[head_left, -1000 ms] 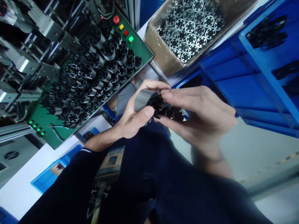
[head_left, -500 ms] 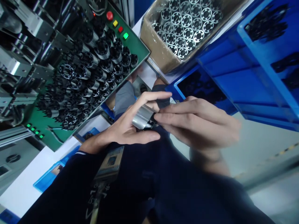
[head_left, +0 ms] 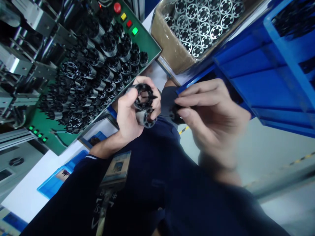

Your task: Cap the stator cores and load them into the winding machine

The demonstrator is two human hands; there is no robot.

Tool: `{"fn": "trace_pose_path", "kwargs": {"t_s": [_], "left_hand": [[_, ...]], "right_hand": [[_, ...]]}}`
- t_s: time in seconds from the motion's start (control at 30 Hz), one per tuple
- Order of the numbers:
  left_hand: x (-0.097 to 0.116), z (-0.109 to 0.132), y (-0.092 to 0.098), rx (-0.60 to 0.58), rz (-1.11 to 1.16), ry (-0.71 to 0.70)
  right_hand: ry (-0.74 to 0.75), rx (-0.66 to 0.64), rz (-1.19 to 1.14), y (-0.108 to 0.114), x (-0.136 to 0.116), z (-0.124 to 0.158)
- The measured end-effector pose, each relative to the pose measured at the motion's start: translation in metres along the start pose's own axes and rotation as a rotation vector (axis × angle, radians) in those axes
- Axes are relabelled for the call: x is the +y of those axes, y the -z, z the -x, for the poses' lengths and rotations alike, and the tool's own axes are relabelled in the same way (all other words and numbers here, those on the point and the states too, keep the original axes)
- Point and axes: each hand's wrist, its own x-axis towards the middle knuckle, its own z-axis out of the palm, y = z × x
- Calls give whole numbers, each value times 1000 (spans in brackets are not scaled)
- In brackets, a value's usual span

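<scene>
My left hand (head_left: 129,114) is wrapped round a silver metal cylinder (head_left: 142,118) with a slotted end face. A black slotted ring (head_left: 143,96) sits in the same hand, just above the cylinder, between the thumb and fingers. Whether the ring touches the cylinder I cannot tell. To the right and apart from it, my right hand (head_left: 211,114) pinches a dark part (head_left: 176,114) between thumb and fingertips; it looks like another black ring, but is blurred and partly covered.
Rows of black-topped metal cylinders (head_left: 108,46) stand on a green machine table (head_left: 152,42) with lit buttons. A cardboard box (head_left: 167,42) holds many bare slotted cylinders (head_left: 203,13). Blue bins (head_left: 246,78) with black parts stand at right; a blue tray (head_left: 49,183) lies lower left.
My hands have drawn apart. The left has moved up and turned, with a black ring now showing beside the cylinder. My right hand has left the cylinder's end, pinching a dark part.
</scene>
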Motion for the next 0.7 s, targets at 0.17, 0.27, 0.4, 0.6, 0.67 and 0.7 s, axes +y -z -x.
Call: {"fn": "trace_pose_path", "kwargs": {"t_s": [0.17,0.27,0.4,0.6,0.67,0.7], "left_hand": [[1,-5,-22,143,194,-5],[4,-5,-30,208,225,6],[9,-8,-35,285,162,0],[15,-9,-40,328,120,-9],[16,-9,-42,369,99,-2],[15,-8,-43,376,89,8]], "right_hand": [[-35,-3,-138,-18,2,11],[8,73,-120,-30,15,17],[50,103,-39,-36,25,21],[-23,-87,-69,-17,18,23],[17,-130,-47,-12,17,23],[38,-126,-25,-11,17,22]]}}
